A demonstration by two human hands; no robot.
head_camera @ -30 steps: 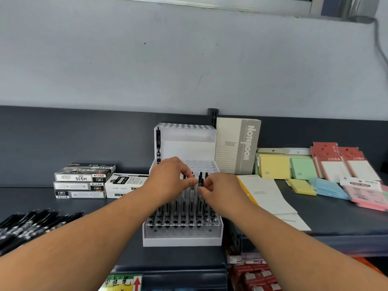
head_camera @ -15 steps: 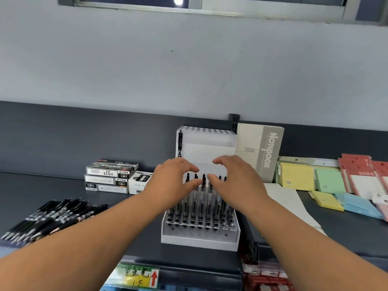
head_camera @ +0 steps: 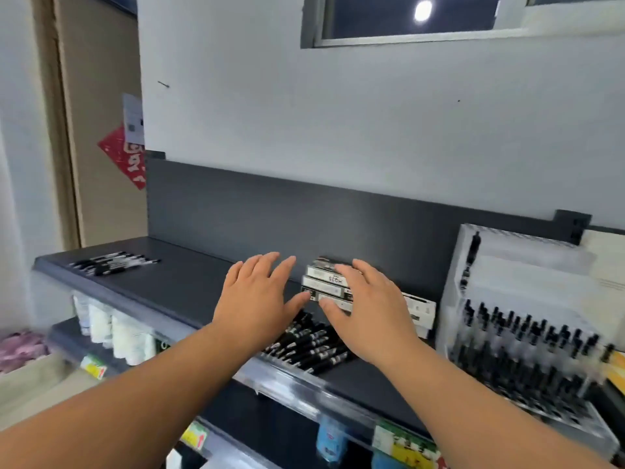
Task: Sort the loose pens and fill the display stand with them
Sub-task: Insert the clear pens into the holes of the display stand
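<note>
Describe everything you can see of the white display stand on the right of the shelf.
The display stand looks like white, partly see-through plastic, built in two steps. The lower front step holds rows of black pens standing upright. The taller back step carries one black pen at its left side. It stands on the dark shelf, right of the left hand and the right hand; neither touches it. The picture is blurred there.

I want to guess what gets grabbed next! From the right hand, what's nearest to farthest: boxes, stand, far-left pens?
1. Boxes, just behind the right hand.
2. Stand, off to its right.
3. Far-left pens, way over on the left.
</note>
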